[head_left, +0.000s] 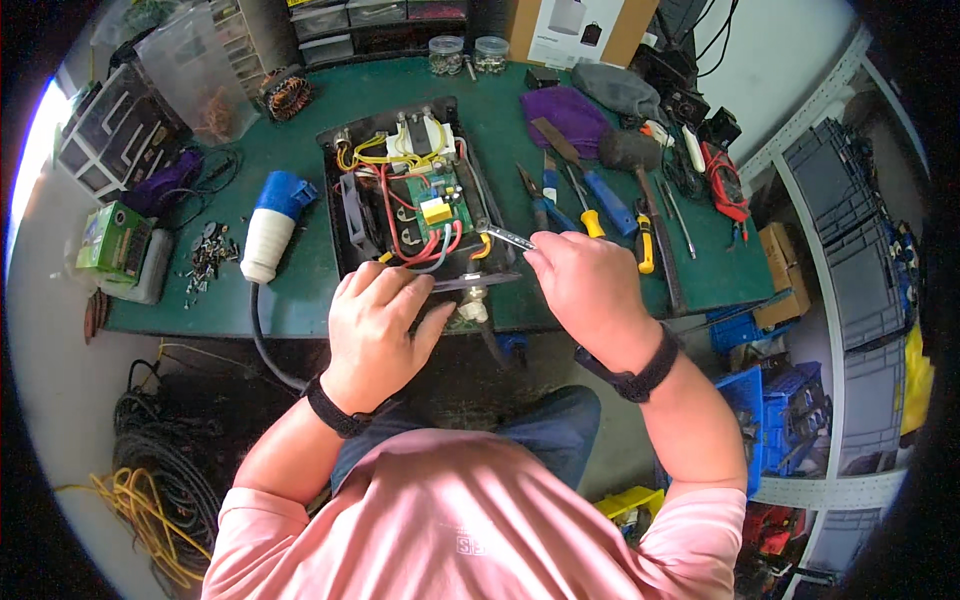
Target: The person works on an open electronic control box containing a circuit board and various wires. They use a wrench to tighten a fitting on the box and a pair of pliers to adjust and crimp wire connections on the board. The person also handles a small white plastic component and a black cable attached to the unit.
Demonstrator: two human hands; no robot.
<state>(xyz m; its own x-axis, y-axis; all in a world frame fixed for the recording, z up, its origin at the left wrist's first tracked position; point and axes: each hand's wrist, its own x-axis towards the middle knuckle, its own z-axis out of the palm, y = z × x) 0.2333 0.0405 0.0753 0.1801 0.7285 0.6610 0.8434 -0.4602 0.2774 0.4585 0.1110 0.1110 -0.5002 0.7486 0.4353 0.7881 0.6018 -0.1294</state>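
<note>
Pink shirt cloth drapes closest to me, and past it runs the near edge of the green worktop. Open and full of wiring, the black case sits at about the middle of that edge, a green circuit board inside. My right grip is closed around a steel wrench, whose head reaches the case's near right part, beside a yellow-sleeved wire; whether it is seated there is too small to tell. My left grip curls at the dark plate along the case's near end, but I cannot tell whether it pinches or only rests. To do this well, I judge, I should set the wrench square, turn in short, even strokes, brace the plate with my left, and swing clear of the red wires.
</note>
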